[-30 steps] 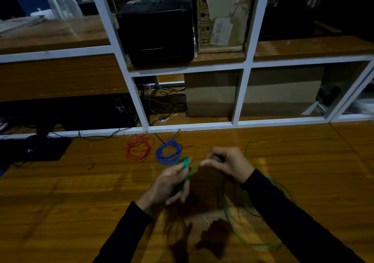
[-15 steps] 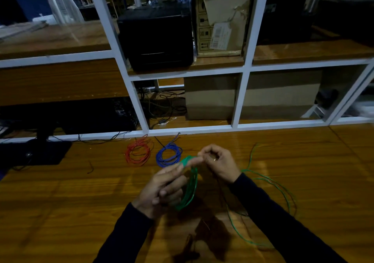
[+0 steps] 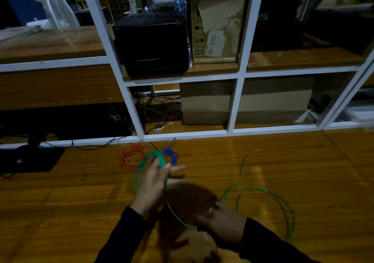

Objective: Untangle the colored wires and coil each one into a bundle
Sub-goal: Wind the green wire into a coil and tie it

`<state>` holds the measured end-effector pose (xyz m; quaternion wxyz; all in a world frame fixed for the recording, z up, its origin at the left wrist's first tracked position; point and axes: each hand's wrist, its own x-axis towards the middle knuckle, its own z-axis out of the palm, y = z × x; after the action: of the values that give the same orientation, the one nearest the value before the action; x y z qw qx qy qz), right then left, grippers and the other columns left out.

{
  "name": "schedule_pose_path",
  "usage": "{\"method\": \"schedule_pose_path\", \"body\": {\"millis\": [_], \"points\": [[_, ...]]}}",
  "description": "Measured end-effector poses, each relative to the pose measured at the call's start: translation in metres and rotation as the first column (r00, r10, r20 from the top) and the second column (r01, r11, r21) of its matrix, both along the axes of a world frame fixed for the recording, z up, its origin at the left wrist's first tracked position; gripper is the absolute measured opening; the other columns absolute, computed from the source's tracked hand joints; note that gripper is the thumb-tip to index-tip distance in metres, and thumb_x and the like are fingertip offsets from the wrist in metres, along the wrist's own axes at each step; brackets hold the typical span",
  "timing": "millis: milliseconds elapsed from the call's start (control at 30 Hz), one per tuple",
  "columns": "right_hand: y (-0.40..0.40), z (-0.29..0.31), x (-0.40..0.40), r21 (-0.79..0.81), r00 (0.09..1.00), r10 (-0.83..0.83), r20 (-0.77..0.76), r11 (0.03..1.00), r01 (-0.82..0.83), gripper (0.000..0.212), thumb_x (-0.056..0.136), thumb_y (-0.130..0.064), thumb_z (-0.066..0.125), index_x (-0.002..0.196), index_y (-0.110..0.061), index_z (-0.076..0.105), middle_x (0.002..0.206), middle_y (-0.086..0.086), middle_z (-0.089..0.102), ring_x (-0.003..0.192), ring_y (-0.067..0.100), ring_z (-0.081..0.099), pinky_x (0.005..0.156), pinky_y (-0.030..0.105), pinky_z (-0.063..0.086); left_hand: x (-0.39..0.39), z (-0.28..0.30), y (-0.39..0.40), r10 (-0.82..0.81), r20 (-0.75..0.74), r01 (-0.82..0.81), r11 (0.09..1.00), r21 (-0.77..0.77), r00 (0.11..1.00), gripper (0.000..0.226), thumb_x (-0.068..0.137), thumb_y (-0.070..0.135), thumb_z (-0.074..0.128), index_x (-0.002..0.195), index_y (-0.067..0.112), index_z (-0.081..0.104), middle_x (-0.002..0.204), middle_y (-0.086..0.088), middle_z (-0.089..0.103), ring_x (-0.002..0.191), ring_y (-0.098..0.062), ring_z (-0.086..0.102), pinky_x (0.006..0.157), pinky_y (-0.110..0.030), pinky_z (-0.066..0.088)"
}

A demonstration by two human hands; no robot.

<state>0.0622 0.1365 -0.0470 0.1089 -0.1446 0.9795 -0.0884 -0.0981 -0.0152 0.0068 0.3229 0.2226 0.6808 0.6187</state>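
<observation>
Red coil (image 3: 131,158) lies on the wooden table (image 3: 60,202), far side, near the white frame (image 3: 182,136). Blue coil (image 3: 171,155) lies just to its right. Left hand (image 3: 154,181) is raised in front of both, fingers extended and spread, with loops of green wire (image 3: 148,159) hung over them. One strand runs down to the right hand (image 3: 220,222), which is curled around it; the exact finger grip is dim. Slack green wire lies in loose loops on the table to the right.
</observation>
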Motion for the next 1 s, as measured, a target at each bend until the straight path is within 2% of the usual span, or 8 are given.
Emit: {"method": "schedule_pose_path", "body": {"millis": [133,267,367,500,667,767,900,1000], "points": [[0.032,0.047,-0.012,-0.089,0.971,-0.229,-0.066,0.971,0.223,0.027,0.105,-0.033,0.036,0.123,-0.021,0.053,0.114,0.006,0.062,0.099,0.025,0.061,0.082,0.038,0.052,0.021,-0.016,0.003,-0.198,-0.036,0.192,0.974,-0.123,0.98,0.039,0.097,0.052,0.051,0.13,0.033,0.043,0.115,-0.017,0.071,0.085,-0.041,0.072,0.079,-0.066,0.054],[0.058,0.067,-0.032,0.13,0.962,-0.206,-0.18,0.964,0.231,0.038,0.1,-0.043,0.032,0.121,-0.021,0.053,0.119,0.002,0.059,0.109,0.021,0.055,0.098,0.036,0.038,0.031,-0.01,0.011,-0.337,0.104,0.34,0.941,-0.005,0.936,0.05,0.098,0.042,0.047,0.144,0.037,0.03,0.085,-0.024,0.073,0.035,-0.016,0.047,0.036,-0.023,0.039],[0.071,0.067,-0.043,-0.216,0.947,-0.297,-0.121,0.939,0.267,0.048,0.093,-0.057,0.028,0.107,-0.023,0.06,0.101,-0.003,0.063,0.09,0.011,0.057,0.081,0.029,0.046,0.037,0.0,0.01,-0.402,0.199,0.367,0.91,0.192,0.893,0.047,0.101,0.028,0.041,0.148,0.016,0.041,0.055,-0.015,0.061,0.027,-0.007,0.03,0.03,-0.016,0.023],[0.087,0.045,-0.049,-0.651,0.864,-0.503,0.03,0.646,0.399,0.022,0.102,-0.027,0.045,0.089,-0.018,0.061,0.075,-0.003,0.057,0.064,0.002,0.051,0.06,0.027,0.044,0.035,0.015,-0.002,-0.58,0.405,0.393,0.798,0.457,0.707,0.045,0.107,0.021,0.032,0.148,0.003,0.04,0.043,0.0,0.044,0.027,-0.008,0.016,0.031,-0.025,0.01],[0.055,0.002,-0.056,-0.691,0.821,-0.493,0.288,0.487,0.534,0.028,0.093,-0.046,0.057,0.102,-0.021,0.066,0.1,0.001,0.067,0.091,0.003,0.063,0.085,0.027,0.053,0.037,0.018,-0.001,-0.675,0.353,0.421,0.704,0.572,0.648,0.055,0.106,0.018,0.042,0.152,-0.004,0.023,0.057,-0.002,0.058,0.028,-0.01,0.022,0.031,-0.023,0.018],[0.018,-0.045,-0.053,-0.628,0.868,-0.424,0.26,0.608,0.485,0.052,0.095,-0.044,0.043,0.13,-0.008,0.055,0.13,0.015,0.061,0.12,0.028,0.058,0.105,0.043,0.044,0.03,0.018,0.002,-0.588,0.282,0.367,0.742,0.561,0.758,0.059,0.103,0.024,0.053,0.156,0.016,0.027,0.093,-0.012,0.072,0.038,-0.005,0.05,0.042,-0.02,0.039],[-0.016,-0.096,-0.025,-0.406,0.959,-0.239,0.151,0.87,0.281,0.066,0.101,-0.052,0.021,0.151,-0.01,0.03,0.157,0.017,0.03,0.147,0.026,0.02,0.123,0.043,0.009,0.016,0.033,0.005,-0.32,0.187,0.195,0.85,0.489,0.929,0.053,0.107,0.01,0.034,0.153,0.034,0.022,0.142,-0.014,0.057,0.07,-0.023,0.073,0.054,-0.027,0.059],[-0.019,-0.095,-0.003,-0.075,0.973,-0.125,0.195,0.987,0.142,0.046,0.104,-0.035,0.03,0.145,-0.016,0.032,0.147,0.025,0.04,0.141,0.039,0.034,0.114,0.057,0.023,0.004,0.025,0.006,-0.162,0.051,0.141,0.949,0.283,0.986,0.059,0.106,0.017,0.039,0.145,0.05,0.01,0.143,0.002,0.058,0.102,-0.037,0.071,0.089,-0.053,0.057]]}}
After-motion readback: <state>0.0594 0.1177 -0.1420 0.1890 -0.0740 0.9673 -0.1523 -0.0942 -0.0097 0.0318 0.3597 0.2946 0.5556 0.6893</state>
